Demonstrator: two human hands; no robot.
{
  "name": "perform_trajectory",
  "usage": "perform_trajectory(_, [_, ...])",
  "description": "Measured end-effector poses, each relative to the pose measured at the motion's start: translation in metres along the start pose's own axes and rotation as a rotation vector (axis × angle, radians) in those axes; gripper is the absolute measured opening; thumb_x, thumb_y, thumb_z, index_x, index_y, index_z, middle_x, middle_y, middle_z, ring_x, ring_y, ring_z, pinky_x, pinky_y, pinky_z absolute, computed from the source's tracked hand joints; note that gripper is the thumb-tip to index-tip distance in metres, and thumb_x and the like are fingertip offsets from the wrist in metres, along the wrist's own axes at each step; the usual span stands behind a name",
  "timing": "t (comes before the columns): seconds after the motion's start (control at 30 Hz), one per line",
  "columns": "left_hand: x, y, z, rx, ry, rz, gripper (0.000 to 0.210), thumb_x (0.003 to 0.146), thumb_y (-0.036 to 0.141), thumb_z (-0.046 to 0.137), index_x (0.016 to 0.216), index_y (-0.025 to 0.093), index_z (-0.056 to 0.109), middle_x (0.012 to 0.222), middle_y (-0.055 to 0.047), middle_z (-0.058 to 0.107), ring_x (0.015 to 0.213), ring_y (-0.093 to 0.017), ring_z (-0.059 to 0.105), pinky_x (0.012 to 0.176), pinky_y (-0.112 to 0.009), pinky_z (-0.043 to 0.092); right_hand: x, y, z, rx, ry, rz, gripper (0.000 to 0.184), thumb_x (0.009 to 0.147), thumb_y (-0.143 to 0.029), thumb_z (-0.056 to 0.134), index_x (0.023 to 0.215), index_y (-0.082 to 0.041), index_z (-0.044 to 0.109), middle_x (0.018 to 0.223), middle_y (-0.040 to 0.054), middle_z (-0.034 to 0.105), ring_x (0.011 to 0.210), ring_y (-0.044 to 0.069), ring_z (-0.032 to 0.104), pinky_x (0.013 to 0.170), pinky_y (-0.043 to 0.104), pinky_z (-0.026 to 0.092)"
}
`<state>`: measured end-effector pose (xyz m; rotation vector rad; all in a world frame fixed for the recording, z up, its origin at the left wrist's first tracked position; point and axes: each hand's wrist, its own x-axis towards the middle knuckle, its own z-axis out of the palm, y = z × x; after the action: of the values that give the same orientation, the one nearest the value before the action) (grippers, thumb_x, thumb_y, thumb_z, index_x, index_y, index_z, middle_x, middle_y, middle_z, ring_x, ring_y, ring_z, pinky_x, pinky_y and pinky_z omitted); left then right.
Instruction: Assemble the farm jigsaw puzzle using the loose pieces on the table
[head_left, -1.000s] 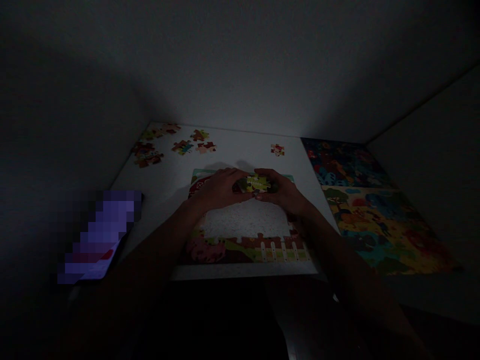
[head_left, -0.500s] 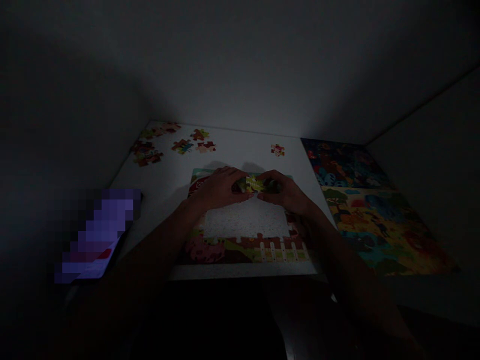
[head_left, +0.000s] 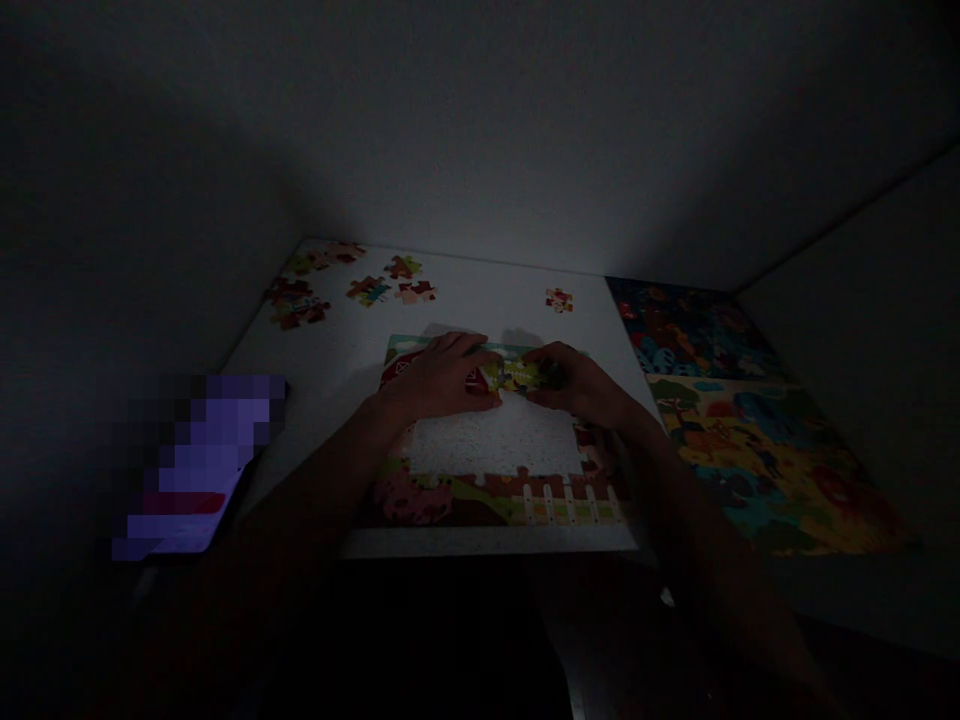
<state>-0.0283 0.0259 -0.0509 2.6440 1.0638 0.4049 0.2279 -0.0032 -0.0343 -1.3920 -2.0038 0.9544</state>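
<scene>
Head view: I see both hands meeting over the far edge of a half-built puzzle [head_left: 495, 495] on a white table [head_left: 480, 295] in a dim room. The left hand [head_left: 442, 378] lies flat, fingers spread and pressing on the red part of the top row; the right hand [head_left: 577, 385] is curled, its fingertips pinching a yellow-green piece [head_left: 514, 376]. That piece sits between the two hands, at 3 o'clock from the left fingers and 9 o'clock from the right, its long axis running left to right along the top row. The right hand is the nearer, touching it. Below the piece, at 6 o'clock, the frame's middle is bare board; a fence strip fills the near row. Loose pieces [head_left: 296, 305] lie well apart at 10 o'clock, a lone one [head_left: 559, 299] at 1 o'clock. Finished puzzles [head_left: 750, 450] lie at 3 o'clock. I see no containers. A blurred-out object [head_left: 199, 465] rests at 8 o'clock.
</scene>
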Motion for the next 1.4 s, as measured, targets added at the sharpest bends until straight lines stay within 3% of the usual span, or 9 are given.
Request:
perform_trajectory(0.3, [0.0,0.002,-0.001,0.018,0.008,-0.002,0.055,0.085,0.054,0.063,0.131,0.024,0.057,0.142,-0.009,0.049,0.132,-0.027,0.041,0.113,-0.044,0.034,0.0,0.006,0.003,-0.076,-0.023,-0.024,0.042,0.072,-0.038,0.077,0.11,-0.025,0.065,0.105,0.005,0.06,0.099,0.024,0.059,0.09,0.042,0.049])
perform_trajectory(1.4, [0.004,0.012,-0.003,0.008,0.012,0.025,0.046,0.086,0.049,0.065,0.122,0.022,0.062,0.135,-0.008,0.056,0.127,-0.026,0.047,0.109,-0.043,0.037,0.001,0.001,0.001,-0.164,-0.07,-0.157,0.034,0.075,-0.036,0.076,0.106,-0.024,0.068,0.105,0.0066,0.064,0.105,0.026,0.055,0.093,0.044,0.044])
